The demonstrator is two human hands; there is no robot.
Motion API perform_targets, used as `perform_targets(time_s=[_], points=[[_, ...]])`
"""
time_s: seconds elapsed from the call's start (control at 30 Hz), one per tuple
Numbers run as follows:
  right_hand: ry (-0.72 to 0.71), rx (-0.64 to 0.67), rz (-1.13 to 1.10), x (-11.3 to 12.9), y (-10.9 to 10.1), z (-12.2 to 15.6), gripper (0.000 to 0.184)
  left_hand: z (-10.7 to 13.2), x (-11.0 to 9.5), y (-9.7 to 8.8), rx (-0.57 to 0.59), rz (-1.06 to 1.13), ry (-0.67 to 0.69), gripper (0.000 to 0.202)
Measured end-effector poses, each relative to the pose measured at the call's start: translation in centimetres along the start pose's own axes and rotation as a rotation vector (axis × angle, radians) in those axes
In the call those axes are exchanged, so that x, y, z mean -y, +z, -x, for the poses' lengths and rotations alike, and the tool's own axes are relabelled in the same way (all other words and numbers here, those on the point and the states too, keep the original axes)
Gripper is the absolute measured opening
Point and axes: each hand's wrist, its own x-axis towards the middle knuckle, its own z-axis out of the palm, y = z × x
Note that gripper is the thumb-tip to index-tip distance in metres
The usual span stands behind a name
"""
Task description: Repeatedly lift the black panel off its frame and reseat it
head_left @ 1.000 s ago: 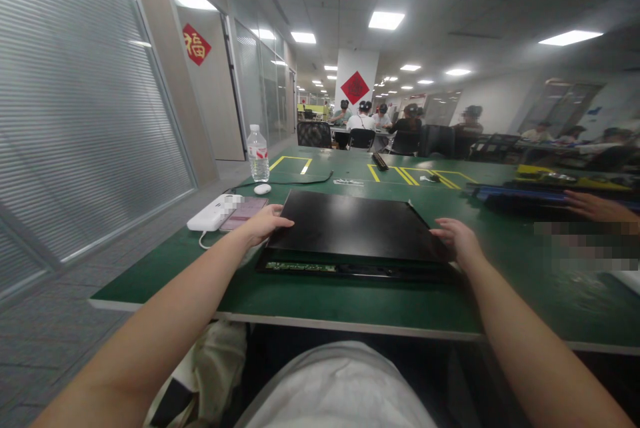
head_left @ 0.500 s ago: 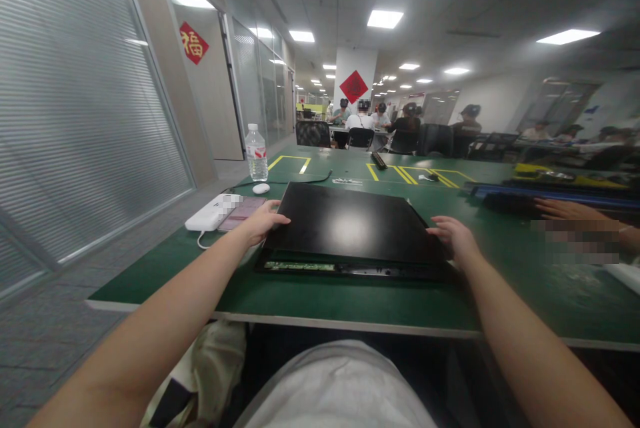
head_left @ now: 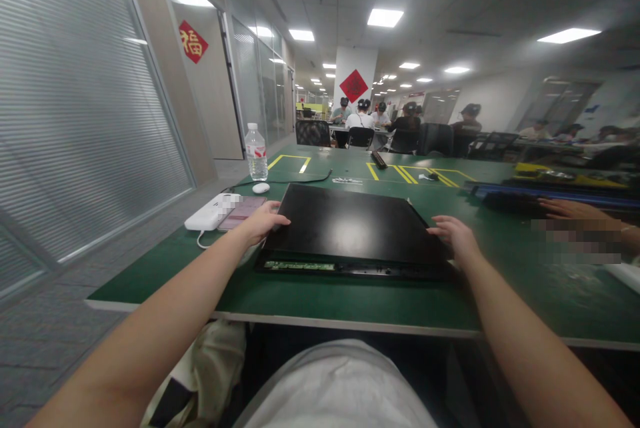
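Note:
A black flat screen panel (head_left: 350, 221) lies in front of me over a dark frame (head_left: 390, 272). Along the frame's near side, a green circuit board strip (head_left: 300, 266) shows past the panel's edge. My left hand (head_left: 265, 221) is closed on the panel's left edge, thumb on top and fingers mostly hidden at the side. At the opposite edge, my right hand (head_left: 454, 236) grips with its fingertips; the thumb's hold is hard to see.
Left on the green table (head_left: 165, 275) are a white power bank (head_left: 210, 212), a phone (head_left: 243, 212), a white case (head_left: 261, 188) and a water bottle (head_left: 257, 156). A co-worker's hand (head_left: 575, 211) rests near blue and yellow items at right.
The panel has settled very slightly lower and nearer, narrowing the gap above the circuit board strip. Both my hands keep their places at its edges.

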Motion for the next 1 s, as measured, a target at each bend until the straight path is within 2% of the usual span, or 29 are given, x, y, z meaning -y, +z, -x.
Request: perform_targets(time_s=[0.5,1.0], points=[[-0.064,-0.007,0.12,-1.0,-0.6,-0.5,0.029,0.0,0.1,-0.1,0.044,-0.012,0.009,0.053],[-0.025,-0.005,0.192,-0.4,-0.5,0.1,0.032,-0.1,0.1,-0.1,0.079,-0.016,0.014,0.048]])
